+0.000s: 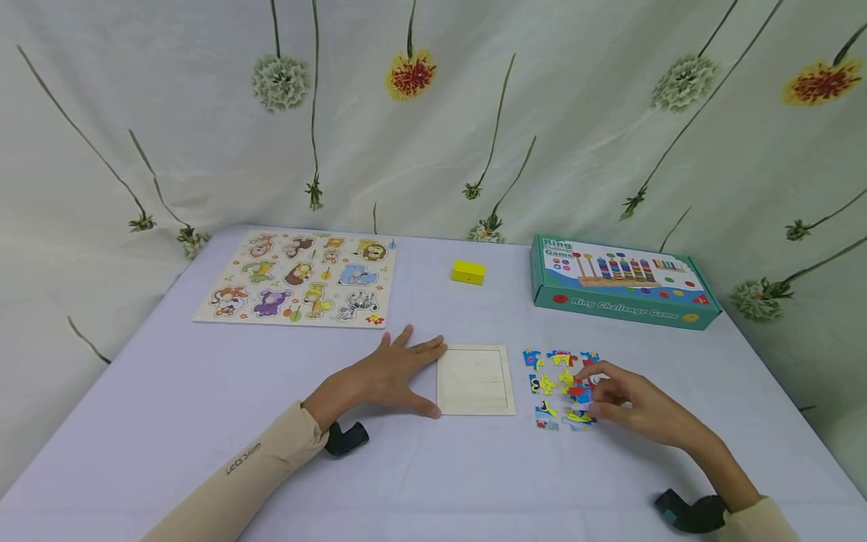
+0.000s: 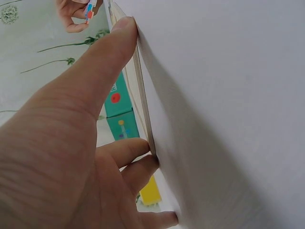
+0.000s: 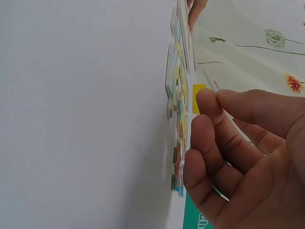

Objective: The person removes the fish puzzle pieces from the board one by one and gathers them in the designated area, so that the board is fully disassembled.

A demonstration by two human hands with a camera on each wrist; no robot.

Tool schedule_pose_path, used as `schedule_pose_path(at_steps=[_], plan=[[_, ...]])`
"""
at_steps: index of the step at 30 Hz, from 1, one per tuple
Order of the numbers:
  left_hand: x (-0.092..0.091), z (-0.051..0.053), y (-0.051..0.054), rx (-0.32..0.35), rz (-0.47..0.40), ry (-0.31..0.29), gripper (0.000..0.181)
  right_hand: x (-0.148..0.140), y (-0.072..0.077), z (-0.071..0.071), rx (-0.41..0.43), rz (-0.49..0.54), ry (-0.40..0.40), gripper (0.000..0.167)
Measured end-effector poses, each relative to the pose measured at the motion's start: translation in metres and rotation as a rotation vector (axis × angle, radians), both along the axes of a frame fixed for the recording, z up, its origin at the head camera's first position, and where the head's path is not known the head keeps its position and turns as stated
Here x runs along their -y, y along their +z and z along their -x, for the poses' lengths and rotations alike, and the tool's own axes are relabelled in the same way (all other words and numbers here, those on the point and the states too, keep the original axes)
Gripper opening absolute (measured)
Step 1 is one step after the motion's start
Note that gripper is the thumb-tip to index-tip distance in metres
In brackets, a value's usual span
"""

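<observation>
A square wooden puzzle tray (image 1: 474, 380) with a raised rim lies bare in the middle of the table. My left hand (image 1: 389, 374) has its fingers spread straight, thumb (image 2: 121, 36) and fingertips touching the tray's left edge. To the tray's right, colourful jigsaw pieces (image 1: 547, 384) lie in loose rows. My right hand (image 1: 637, 403) is raised just over the right side of those pieces. It pinches a red and blue jigsaw piece (image 2: 89, 12) between thumb and fingertips. In the right wrist view the fingers (image 3: 202, 129) hide most of that piece.
An animal picture board (image 1: 298, 278) lies at the back left. A small yellow block (image 1: 469, 272) sits behind the tray. The green Ring Challenge Game box (image 1: 623, 282) stands at the back right, before a flowered cloth backdrop (image 1: 433, 150).
</observation>
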State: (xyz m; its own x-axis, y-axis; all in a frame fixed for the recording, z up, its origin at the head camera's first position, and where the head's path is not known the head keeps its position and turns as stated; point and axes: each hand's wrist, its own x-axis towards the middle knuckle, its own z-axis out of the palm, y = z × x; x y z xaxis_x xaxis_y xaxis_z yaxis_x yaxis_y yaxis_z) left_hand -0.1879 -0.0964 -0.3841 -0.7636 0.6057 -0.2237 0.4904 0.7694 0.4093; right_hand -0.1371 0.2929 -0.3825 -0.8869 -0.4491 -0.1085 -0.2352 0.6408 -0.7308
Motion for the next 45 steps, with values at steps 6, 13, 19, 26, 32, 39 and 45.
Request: schedule_pose_path(at_steps=[6,13,19,26,32,39,45], plan=[[0.000,0.000,-0.001,0.001,0.009,0.012,0.099,-0.011,-0.001,0.000,0.063,0.033,0.038,0.036],[0.000,0.000,-0.002,-0.001,0.004,0.015,0.099,-0.019,0.000,0.001,0.146,0.073,0.041,0.039],[0.000,-0.001,-0.002,0.001,0.003,0.018,0.100,-0.027,-0.001,0.000,0.227,0.105,0.042,0.044],[0.000,-0.001,-0.002,-0.001,0.006,0.019,0.099,-0.034,-0.002,-0.001,0.269,0.081,0.058,0.041],[0.000,0.000,-0.002,-0.003,0.016,0.019,0.099,-0.041,-0.003,-0.003,0.286,0.063,0.070,0.038],[0.000,0.000,-0.003,-0.001,0.007,0.016,0.099,-0.043,-0.004,-0.004,0.293,0.072,0.082,0.036],[0.000,0.001,-0.004,0.000,0.007,0.013,0.100,-0.042,-0.004,-0.004,0.284,0.075,0.059,0.037]])
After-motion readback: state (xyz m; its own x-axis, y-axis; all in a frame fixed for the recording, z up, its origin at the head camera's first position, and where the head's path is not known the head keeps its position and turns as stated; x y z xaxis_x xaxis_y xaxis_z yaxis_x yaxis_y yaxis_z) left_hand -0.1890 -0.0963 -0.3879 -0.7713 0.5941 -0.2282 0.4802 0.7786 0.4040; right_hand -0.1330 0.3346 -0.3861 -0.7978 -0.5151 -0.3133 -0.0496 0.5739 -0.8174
